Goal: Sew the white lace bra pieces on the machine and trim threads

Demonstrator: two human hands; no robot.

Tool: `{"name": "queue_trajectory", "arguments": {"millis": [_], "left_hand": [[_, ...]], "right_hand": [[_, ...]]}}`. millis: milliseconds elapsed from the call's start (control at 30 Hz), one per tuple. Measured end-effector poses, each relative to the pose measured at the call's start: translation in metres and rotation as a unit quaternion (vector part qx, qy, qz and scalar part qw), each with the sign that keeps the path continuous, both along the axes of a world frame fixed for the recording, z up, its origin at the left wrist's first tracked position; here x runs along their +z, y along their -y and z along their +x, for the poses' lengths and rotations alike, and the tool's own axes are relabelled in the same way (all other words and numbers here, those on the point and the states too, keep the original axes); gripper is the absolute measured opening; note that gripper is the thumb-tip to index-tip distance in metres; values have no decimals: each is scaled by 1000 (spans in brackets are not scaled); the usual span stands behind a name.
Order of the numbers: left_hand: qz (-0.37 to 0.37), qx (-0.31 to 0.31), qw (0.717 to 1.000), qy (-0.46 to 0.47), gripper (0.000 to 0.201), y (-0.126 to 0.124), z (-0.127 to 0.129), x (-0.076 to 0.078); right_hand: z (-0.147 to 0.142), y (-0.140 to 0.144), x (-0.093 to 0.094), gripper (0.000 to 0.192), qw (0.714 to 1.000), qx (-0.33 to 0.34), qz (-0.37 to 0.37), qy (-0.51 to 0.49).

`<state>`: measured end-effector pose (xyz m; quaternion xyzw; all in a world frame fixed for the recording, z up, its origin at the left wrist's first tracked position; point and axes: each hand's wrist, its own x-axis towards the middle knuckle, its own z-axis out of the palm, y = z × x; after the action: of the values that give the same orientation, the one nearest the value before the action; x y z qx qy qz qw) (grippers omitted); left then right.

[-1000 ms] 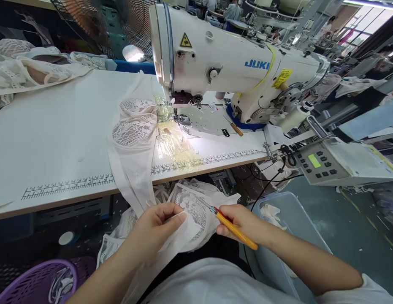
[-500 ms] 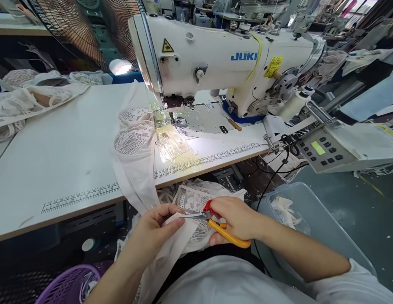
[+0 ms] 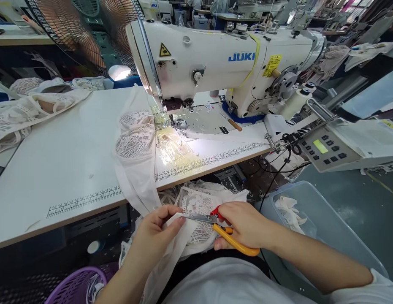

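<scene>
Above my lap, my left hand point(image 3: 158, 232) pinches the edge of a white fabric strip point(image 3: 171, 258) between thumb and fingers. My right hand point(image 3: 243, 223) is wrapped around scissors point(image 3: 237, 242) with red and orange handles. Their blades look nearly closed, and the tips lie at the fabric beside my left thumb; the exact contact cannot be made out. White lace fabric point(image 3: 199, 200) bunches below and behind the blades. A white lace bra piece point(image 3: 134, 143) lies on the table and hangs over its front edge toward my left hand.
A JUKI sewing machine point(image 3: 209, 59) stands on the white table point(image 3: 79, 152), its control panel point(image 3: 324, 147) at right. More lace pieces point(image 3: 53, 101) lie at left, near a fan point(image 3: 101, 38). A clear bin point(image 3: 335, 223) is at lower right, a purple basket point(image 3: 77, 283) at lower left.
The scissor blades were spread apart at the fabric and now look nearly closed. My right hand has shifted slightly right with the scissors. My left hand keeps its pinch.
</scene>
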<state>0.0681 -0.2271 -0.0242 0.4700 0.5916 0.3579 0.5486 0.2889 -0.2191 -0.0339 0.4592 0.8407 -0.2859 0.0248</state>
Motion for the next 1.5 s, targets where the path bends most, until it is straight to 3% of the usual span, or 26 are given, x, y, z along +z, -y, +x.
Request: {"name": "queue_trajectory", "arguments": {"millis": [267, 600, 767, 933, 1100, 1200, 1333, 1500], "left_hand": [[-4, 1, 1000, -16, 7, 2, -2, -1], [-58, 23, 997, 54, 14, 1, 0, 0], [-56, 11, 997, 52, 15, 1, -1, 2], [-60, 23, 996, 69, 17, 0, -1, 2], [-66, 19, 995, 72, 17, -2, 0, 2], [-48, 17, 997, 59, 16, -3, 0, 2], [3, 30, 999, 43, 16, -5, 0, 0], [-7, -3, 999, 42, 18, -5, 0, -1]], "right_hand": [[-2, 3, 4, 59, 1000, -9, -1, 7], [-4, 4, 2, 54, 999, -7, -25, 23], [2, 2, 1, 49, 995, -25, -74, -60], [3, 1, -4, 43, 982, -64, -61, -164], [-16, 6, -2, 35, 925, -171, -57, -333], [-30, 9, 2, 26, 895, -182, -47, -405], [-43, 8, 2, 22, 898, -168, -21, -407], [-59, 3, -5, 23, 893, -186, -50, -408]]}}
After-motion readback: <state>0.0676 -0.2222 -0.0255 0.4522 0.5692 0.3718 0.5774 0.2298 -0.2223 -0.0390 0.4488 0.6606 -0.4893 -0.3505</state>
